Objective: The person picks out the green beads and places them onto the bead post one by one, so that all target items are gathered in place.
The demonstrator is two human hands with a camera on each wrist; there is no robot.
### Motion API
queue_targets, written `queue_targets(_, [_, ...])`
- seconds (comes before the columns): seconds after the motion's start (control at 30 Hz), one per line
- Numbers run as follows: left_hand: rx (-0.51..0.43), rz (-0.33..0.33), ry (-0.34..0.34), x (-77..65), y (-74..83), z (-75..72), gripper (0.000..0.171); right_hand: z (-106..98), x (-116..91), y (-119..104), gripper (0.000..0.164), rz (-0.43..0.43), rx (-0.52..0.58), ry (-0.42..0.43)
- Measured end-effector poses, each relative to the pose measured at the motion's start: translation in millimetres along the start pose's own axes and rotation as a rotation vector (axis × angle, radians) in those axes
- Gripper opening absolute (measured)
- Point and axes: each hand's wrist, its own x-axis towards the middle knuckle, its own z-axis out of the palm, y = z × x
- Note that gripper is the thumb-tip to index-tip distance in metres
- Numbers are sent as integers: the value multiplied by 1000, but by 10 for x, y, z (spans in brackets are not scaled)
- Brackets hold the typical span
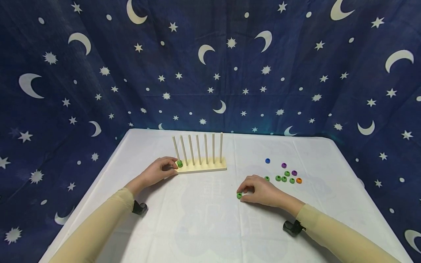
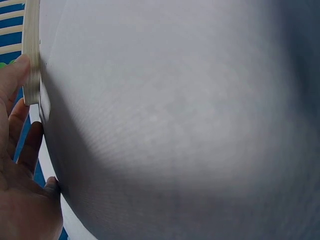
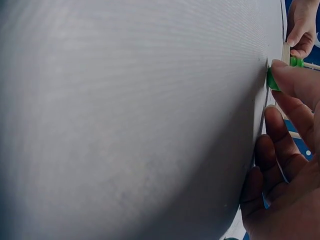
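My left hand (image 1: 157, 171) grips the left end of a pale wooden peg rack (image 1: 205, 168), thumb at the front and fingers around the end. The rack has a row of several upright pegs. Green beads (image 1: 179, 164) sit stacked at the foot of its leftmost peg. To the right and nearer, my right hand (image 1: 262, 190) pinches one green bead (image 1: 239, 195) between thumb and forefinger, low over the table. In the right wrist view that green bead (image 3: 273, 80) shows at the fingertips, while the other fingers are loosely bent.
Loose beads lie beyond the right hand: a blue bead (image 1: 268, 160), purple beads (image 1: 284, 165), several green beads (image 1: 284, 179) and an orange bead (image 1: 299, 180). A white cloth covers the table (image 1: 197, 219). Behind it hangs a dark blue curtain (image 1: 184, 62) with moons and stars.
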Motion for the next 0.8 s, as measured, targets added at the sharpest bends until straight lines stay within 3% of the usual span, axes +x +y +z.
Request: queue_targets(0.8, [-23,-7,5,6,-10,20,9,1,2,-34,12,-13,-48,17])
